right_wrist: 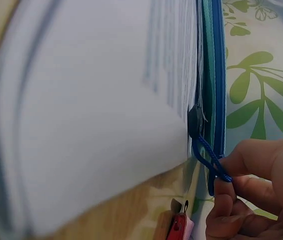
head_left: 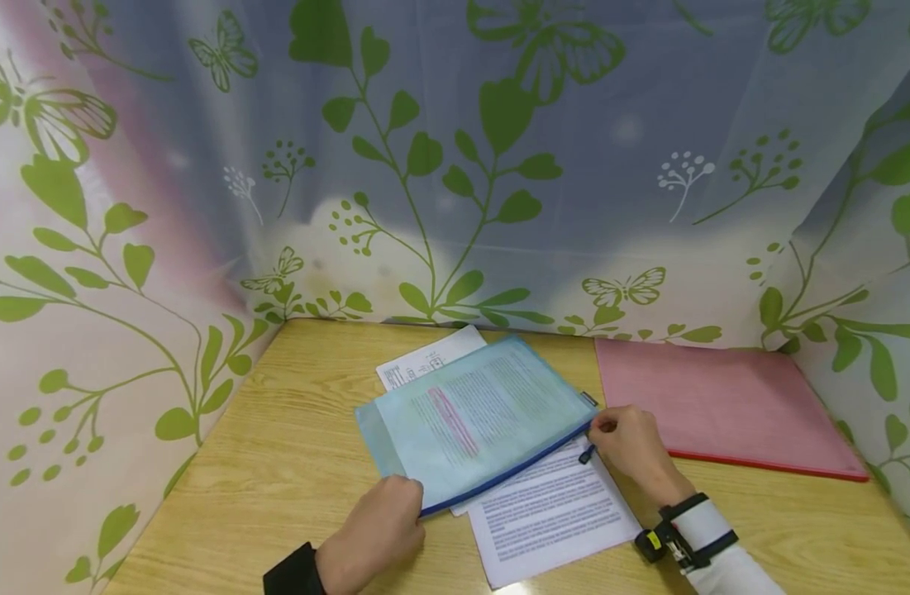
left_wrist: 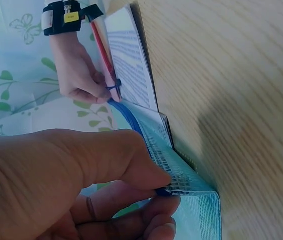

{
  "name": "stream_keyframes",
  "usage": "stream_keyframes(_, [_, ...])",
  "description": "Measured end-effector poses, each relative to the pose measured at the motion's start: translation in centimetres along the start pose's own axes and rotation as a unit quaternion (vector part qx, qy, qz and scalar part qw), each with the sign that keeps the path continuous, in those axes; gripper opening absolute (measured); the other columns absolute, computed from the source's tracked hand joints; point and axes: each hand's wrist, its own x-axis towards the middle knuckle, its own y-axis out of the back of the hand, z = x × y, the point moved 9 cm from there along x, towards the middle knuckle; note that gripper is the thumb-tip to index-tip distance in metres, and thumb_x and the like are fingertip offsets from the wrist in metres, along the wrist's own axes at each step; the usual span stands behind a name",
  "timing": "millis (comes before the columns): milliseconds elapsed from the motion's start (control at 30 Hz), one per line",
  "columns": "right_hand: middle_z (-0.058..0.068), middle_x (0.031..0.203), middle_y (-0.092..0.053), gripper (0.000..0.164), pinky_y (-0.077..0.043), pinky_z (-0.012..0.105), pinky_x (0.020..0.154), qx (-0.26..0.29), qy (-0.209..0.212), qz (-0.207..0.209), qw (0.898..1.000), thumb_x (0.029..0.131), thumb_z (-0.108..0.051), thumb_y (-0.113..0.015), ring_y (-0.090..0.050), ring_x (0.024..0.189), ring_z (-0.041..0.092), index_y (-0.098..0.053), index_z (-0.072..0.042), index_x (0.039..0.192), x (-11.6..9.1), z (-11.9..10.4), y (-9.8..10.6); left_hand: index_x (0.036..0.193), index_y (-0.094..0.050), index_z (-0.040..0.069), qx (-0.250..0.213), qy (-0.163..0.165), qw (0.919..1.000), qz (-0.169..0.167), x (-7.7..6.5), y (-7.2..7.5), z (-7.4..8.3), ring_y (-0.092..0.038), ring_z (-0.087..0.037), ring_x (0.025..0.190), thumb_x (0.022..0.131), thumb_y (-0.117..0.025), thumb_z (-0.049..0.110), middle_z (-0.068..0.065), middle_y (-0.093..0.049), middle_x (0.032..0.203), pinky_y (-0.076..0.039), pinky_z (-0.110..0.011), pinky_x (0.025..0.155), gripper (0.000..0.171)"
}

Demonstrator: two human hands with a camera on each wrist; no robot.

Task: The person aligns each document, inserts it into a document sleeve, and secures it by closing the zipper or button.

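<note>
A translucent blue-green zip pouch with a dark blue zip edge lies at a slant in the middle of the table, a printed sheet showing through it. My left hand pinches its near left corner between thumb and fingers, and the left wrist view shows that mesh corner lifted. At the other end of the zip my right hand pinches the edge beside the blue cord of the zip pull. Printed sheets stick out from beneath the pouch's front edge.
A pink zip pouch with a red edge lies flat on the right of the wooden table. Behind the blue-green pouch, a white sheet with drawings peeks out. Patterned curtains enclose the back and both sides.
</note>
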Motion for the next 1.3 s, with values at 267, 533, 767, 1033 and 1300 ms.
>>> stream_keyframes(267, [0.007, 0.076, -0.073, 0.006, -0.046, 0.025, 0.056, 0.0, 0.0, 0.005, 1.0, 0.082, -0.001, -0.071, -0.062, 0.067, 0.013, -0.075, -0.004, 0.079, 0.1, 0.5, 0.5, 0.069, -0.062, 0.002, 0.006, 0.024, 0.9997, 0.0, 0.8, 0.5, -1.4, -0.039, -0.01, 0.058, 0.07, -0.067, -0.011, 0.0, -0.053, 0.062, -0.037, -0.027, 0.051, 0.013])
stream_keyframes(533, [0.008, 0.078, -0.074, 0.006, -0.045, 0.026, 0.054, 0.007, -0.008, -0.004, 1.0, 0.084, -0.002, -0.071, -0.06, 0.066, 0.014, -0.077, -0.002, 0.083, -0.2, 1.1, 0.6, 0.065, -0.059, 0.004, -0.004, 0.044, 0.999, 0.004, 1.0, 1.3, -2.5, -0.034, -0.012, 0.057, 0.07, -0.066, -0.013, 0.002, -0.046, 0.06, -0.031, -0.027, 0.051, 0.019])
stream_keyframes(767, [0.01, 0.078, -0.075, 0.004, -0.046, 0.025, 0.054, 0.012, -0.013, -0.003, 1.0, 0.084, -0.002, -0.073, -0.061, 0.065, 0.013, -0.077, -0.001, 0.083, -0.2, 1.4, 0.8, 0.065, -0.058, 0.004, 0.004, 0.041, 0.9989, 0.023, 1.0, 1.9, -2.6, -0.035, -0.013, 0.057, 0.069, -0.063, -0.015, 0.0, -0.049, 0.06, -0.032, -0.027, 0.05, 0.02])
stream_keyframes(1033, [0.009, 0.078, -0.074, 0.005, -0.045, 0.025, 0.052, 0.016, -0.008, -0.006, 1.0, 0.085, -0.002, -0.073, -0.06, 0.062, 0.012, -0.077, -0.001, 0.083, -0.2, 1.1, 0.9, 0.075, -0.068, -0.002, 0.024, 0.06, 0.9976, 0.023, 1.1, 2.2, -3.0, -0.043, -0.011, 0.058, 0.073, -0.069, -0.014, -0.009, -0.06, 0.063, -0.036, -0.028, 0.053, 0.011])
stream_keyframes(1300, [0.008, 0.077, -0.074, 0.006, -0.044, 0.025, 0.051, 0.015, -0.013, -0.007, 1.0, 0.086, -0.002, -0.072, -0.058, 0.061, 0.012, -0.077, -0.002, 0.082, -0.4, 1.2, 0.9, 0.068, -0.063, 0.002, 0.026, 0.05, 0.9982, 0.022, 1.1, 2.1, -2.8, -0.039, -0.012, 0.058, 0.072, -0.068, -0.014, -0.007, -0.055, 0.059, -0.034, -0.029, 0.052, 0.018])
